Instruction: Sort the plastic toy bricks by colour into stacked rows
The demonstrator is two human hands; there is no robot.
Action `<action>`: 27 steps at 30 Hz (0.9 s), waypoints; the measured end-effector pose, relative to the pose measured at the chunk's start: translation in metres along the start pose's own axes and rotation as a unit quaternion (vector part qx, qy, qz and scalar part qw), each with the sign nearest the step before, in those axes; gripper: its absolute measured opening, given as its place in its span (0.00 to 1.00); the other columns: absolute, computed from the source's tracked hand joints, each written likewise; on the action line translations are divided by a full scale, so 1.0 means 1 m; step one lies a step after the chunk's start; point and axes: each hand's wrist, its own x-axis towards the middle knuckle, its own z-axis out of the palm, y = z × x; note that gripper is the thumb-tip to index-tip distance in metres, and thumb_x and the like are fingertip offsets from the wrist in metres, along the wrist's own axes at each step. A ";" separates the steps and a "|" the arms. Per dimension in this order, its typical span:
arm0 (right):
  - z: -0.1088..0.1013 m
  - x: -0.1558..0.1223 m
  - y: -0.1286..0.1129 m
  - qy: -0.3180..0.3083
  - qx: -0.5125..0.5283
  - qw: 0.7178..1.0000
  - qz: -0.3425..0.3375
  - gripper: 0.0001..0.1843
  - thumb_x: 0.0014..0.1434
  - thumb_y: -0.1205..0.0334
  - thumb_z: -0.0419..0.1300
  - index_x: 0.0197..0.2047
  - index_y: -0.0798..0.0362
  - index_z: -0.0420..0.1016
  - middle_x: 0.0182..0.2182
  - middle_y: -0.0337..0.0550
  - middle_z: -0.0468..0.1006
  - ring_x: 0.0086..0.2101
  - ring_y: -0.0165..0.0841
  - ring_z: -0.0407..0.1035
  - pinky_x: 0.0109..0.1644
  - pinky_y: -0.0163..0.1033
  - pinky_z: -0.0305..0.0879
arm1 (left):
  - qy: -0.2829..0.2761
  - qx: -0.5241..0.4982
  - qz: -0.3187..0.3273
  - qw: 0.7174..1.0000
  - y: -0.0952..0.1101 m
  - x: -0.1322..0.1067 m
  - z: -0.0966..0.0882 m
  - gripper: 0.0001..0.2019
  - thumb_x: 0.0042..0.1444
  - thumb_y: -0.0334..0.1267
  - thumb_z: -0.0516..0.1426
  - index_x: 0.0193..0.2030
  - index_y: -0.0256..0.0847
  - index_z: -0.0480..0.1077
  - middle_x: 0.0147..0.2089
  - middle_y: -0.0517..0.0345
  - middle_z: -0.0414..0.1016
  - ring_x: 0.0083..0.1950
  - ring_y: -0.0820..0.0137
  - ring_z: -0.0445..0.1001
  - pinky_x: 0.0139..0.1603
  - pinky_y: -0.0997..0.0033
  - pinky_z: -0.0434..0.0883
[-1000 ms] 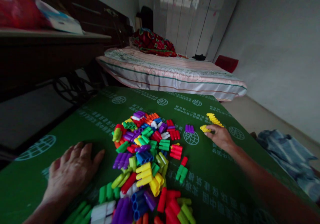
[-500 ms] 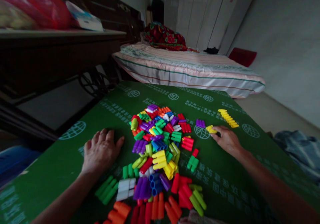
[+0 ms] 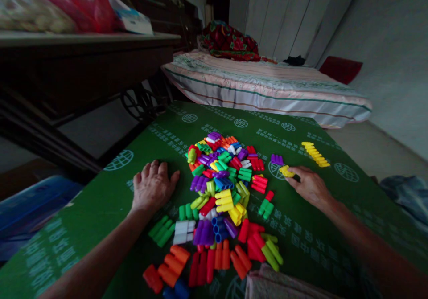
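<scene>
My right hand (image 3: 310,185) is at the right of the green board (image 3: 147,145), its thumb and fingers pinching a small yellow plastic building block (image 3: 286,171). Just behind that block lies a purple block (image 3: 277,159). Farther back, a slanting row of yellow blocks (image 3: 315,154) rests on the board. My left hand (image 3: 154,185) lies palm down with fingers stretched, left of the heap and holding nothing. Between the hands spreads a loose heap of ribbed, tube-like blocks, among them a yellow one (image 3: 224,200), a blue one (image 3: 220,229) and a white one (image 3: 184,232).
Beyond the board is a bed (image 3: 267,83) with a red flowered blanket (image 3: 230,43). At left, a dark sewing-machine table (image 3: 83,63) carries a red bag (image 3: 90,9) and a tissue box (image 3: 132,19). A folded cloth (image 3: 281,285) lies at the near edge.
The whole view has shifted, so everything appears farther right. Against the board, both hands stay in about the same places, and the right still pinches the yellow block.
</scene>
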 end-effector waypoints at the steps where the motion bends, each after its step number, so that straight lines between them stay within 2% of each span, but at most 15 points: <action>1: -0.001 -0.002 -0.003 -0.004 0.005 1.000 -0.009 0.14 0.57 0.57 0.58 0.45 0.50 0.77 0.43 0.45 0.79 0.43 0.39 0.74 0.47 0.42 0.69 | 0.001 -0.001 0.000 1.000 0.000 0.000 0.001 0.34 0.60 0.55 0.37 0.60 0.30 0.61 0.65 0.34 0.59 0.67 0.47 0.54 0.62 0.44 0.58; 5: -0.011 -0.006 -0.020 -0.029 -0.004 0.999 -0.036 0.11 0.56 0.58 0.58 0.41 0.48 0.78 0.40 0.44 0.80 0.40 0.39 0.74 0.45 0.42 0.70 | 0.005 -0.005 0.002 1.000 -0.001 -0.001 0.002 0.33 0.60 0.54 0.38 0.60 0.30 0.61 0.65 0.34 0.58 0.67 0.46 0.54 0.62 0.43 0.58; 8: -0.026 -0.008 -0.046 -0.006 0.007 0.998 -0.060 0.10 0.56 0.58 0.59 0.41 0.47 0.78 0.40 0.44 0.79 0.40 0.38 0.74 0.45 0.42 0.71 | 0.003 -0.009 -0.001 1.000 -0.001 -0.002 0.002 0.32 0.60 0.54 0.39 0.60 0.30 0.61 0.66 0.34 0.58 0.67 0.46 0.53 0.62 0.43 0.57; 11: -0.041 -0.013 -0.087 0.006 0.093 0.984 -0.150 0.13 0.59 0.59 0.57 0.47 0.46 0.77 0.44 0.44 0.79 0.45 0.37 0.73 0.51 0.44 0.70 | -0.002 -0.012 -0.004 1.000 0.000 -0.002 0.002 0.32 0.60 0.54 0.40 0.60 0.31 0.61 0.67 0.33 0.56 0.68 0.46 0.53 0.63 0.43 0.57; 14: -0.046 -0.018 -0.131 -0.047 0.142 0.950 -0.273 0.18 0.58 0.61 0.59 0.53 0.44 0.74 0.50 0.44 0.76 0.51 0.39 0.69 0.56 0.48 0.68 | -0.005 -0.013 -0.007 1.000 0.000 -0.002 0.002 0.32 0.60 0.54 0.40 0.60 0.31 0.61 0.67 0.33 0.56 0.68 0.46 0.53 0.63 0.43 0.57; 17: -0.040 -0.017 -0.159 -0.108 0.138 0.926 -0.334 0.25 0.55 0.61 0.63 0.57 0.44 0.71 0.56 0.46 0.71 0.57 0.41 0.64 0.60 0.51 0.65 | -0.005 -0.013 -0.007 1.000 0.000 -0.002 0.002 0.32 0.60 0.54 0.40 0.60 0.31 0.61 0.67 0.33 0.57 0.68 0.46 0.53 0.63 0.43 0.57; 19: -0.033 -0.011 -0.164 -0.133 0.128 0.926 -0.328 0.27 0.54 0.60 0.65 0.58 0.46 0.71 0.58 0.49 0.69 0.57 0.43 0.64 0.60 0.52 0.64 | -0.002 -0.013 -0.007 1.000 0.000 -0.002 0.002 0.32 0.60 0.54 0.39 0.60 0.31 0.61 0.66 0.34 0.57 0.68 0.46 0.53 0.63 0.43 0.57; 22: -0.025 -0.003 -0.158 -0.146 0.124 0.937 -0.293 0.27 0.53 0.58 0.66 0.57 0.47 0.72 0.55 0.49 0.72 0.54 0.42 0.67 0.57 0.51 0.67 | 0.002 -0.014 -0.007 1.000 0.001 -0.003 0.002 0.32 0.60 0.54 0.39 0.60 0.31 0.61 0.66 0.34 0.57 0.68 0.46 0.54 0.63 0.43 0.57; 25: -0.023 -0.003 -0.147 -0.139 0.138 0.941 -0.277 0.25 0.55 0.59 0.65 0.56 0.47 0.72 0.52 0.46 0.74 0.51 0.40 0.69 0.56 0.49 0.68 | 0.001 -0.014 -0.006 1.000 0.001 -0.003 0.001 0.32 0.60 0.54 0.39 0.60 0.30 0.61 0.66 0.34 0.58 0.67 0.46 0.54 0.63 0.44 0.57; 27: -0.024 -0.009 -0.143 -0.113 0.141 0.944 -0.276 0.24 0.56 0.61 0.63 0.57 0.47 0.71 0.53 0.47 0.73 0.52 0.40 0.69 0.56 0.49 0.68 | 0.001 -0.014 -0.005 1.000 0.001 -0.003 0.001 0.32 0.60 0.54 0.38 0.60 0.31 0.61 0.66 0.34 0.58 0.68 0.46 0.54 0.64 0.44 0.57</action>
